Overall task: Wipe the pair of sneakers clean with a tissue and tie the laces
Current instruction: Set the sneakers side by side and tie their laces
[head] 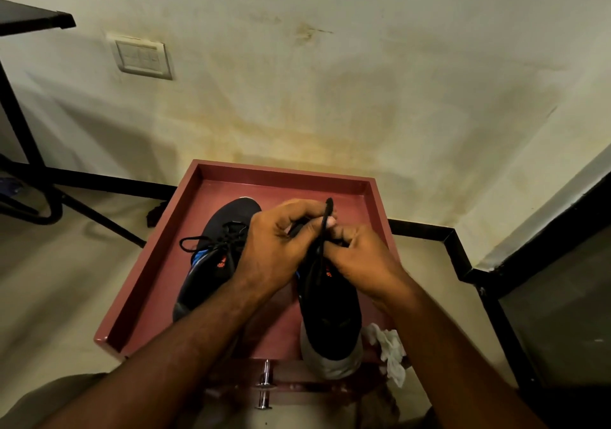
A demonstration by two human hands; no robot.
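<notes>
Both hands curl tight on the thin black lace [325, 227] of the right black sneaker [329, 309]: the left hand [276, 246] pinches it and the right hand [358, 256] grips it. The red wooden tray [155, 276] holds both shoes, with the left black sneaker [215, 250] beside the right one. A crumpled white tissue [390, 349] lies on the tray's near right edge.

One head-worn view — looking steeply down, close over the red tray [139, 283] — wall beyond.
</notes>
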